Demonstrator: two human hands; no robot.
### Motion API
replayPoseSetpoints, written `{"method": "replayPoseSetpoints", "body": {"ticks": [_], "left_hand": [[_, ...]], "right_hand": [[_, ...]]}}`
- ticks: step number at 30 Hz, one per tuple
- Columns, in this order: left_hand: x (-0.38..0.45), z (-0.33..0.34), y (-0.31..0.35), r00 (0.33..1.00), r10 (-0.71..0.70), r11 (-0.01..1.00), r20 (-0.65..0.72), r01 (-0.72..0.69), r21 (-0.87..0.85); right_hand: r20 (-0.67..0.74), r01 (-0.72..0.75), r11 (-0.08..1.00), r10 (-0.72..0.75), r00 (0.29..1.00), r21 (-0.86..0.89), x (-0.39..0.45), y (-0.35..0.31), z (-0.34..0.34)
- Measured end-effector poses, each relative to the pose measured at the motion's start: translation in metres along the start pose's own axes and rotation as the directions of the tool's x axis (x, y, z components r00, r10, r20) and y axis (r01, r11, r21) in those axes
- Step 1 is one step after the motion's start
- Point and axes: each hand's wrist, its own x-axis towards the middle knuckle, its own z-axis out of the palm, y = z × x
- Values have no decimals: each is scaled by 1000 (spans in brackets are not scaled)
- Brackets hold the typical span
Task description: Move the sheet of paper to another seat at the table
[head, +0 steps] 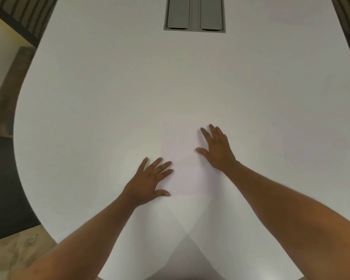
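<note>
Pressing flat on the near part of the white oval table point(89, 98): left hand point(150, 178), fingers spread, gripping nothing, fingertips touching the left edge of the plain white rectangular sheet of paper point(180, 158). Resting spread on its right side, slightly farther: right hand point(216, 150). Lying between both, unlifted, likely awaiting the move. Farther off, grey recessed cable hatch point(194, 15). Showing no readable writing.

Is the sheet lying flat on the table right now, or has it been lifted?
Flat. The sheet of paper lies spread on the table, with the left hand and right hand resting open-fingered at its sides.
</note>
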Motion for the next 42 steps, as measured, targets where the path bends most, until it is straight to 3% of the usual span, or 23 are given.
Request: {"method": "replayPoseSetpoints", "body": {"ticks": [8,15,17,19,21,23,24,25,26,28,29,33,36,42], "left_hand": [[4,12,-7,1000,-20,998,-24,19,-61],[5,12,-8,999,-40,996,-1,40,-83],[5,13,-8,999,-42,996,-4,41,-81],[5,12,-7,999,-45,996,-7,44,-79],[4,11,-6,999,-46,996,-11,45,-78],[4,11,-5,999,-49,995,-16,48,-85],[3,11,-5,998,-52,995,-18,50,-89],[4,11,-5,998,-54,994,-20,52,-93],[4,11,-6,998,-55,994,-21,52,-95],[5,12,-6,999,-53,994,-14,51,-95],[5,12,-7,999,-52,994,-6,52,-94],[5,11,-8,998,-56,995,18,58,-78],[5,11,-6,998,-63,995,15,64,-77],[5,12,-7,998,-64,994,-4,63,-94]], "right_hand": [[-76,23,999,-27,997,-49,-2,11,23],[-109,38,995,-29,994,87,-7,0,18],[-138,4,977,25,990,211,-8,-7,14],[-161,-72,865,173,972,496,-11,-17,4],[-126,-139,622,363,923,771,-17,-25,-5],[25,-259,394,508,861,882,-25,-27,-9],[88,-328,373,536,840,868,-30,-28,-8],[97,-392,460,544,834,797,-35,-26,-4],[53,-421,613,525,849,669,-40,-25,1],[-100,-315,887,367,925,338,-45,-21,9],[-147,-231,946,267,952,226,-42,-18,9],[-59,-82,993,87,994,85,-9,6,-2],[3,-71,997,71,997,28,5,23,-6],[-31,-14,1000,14,999,-9,1,32,3]]}}
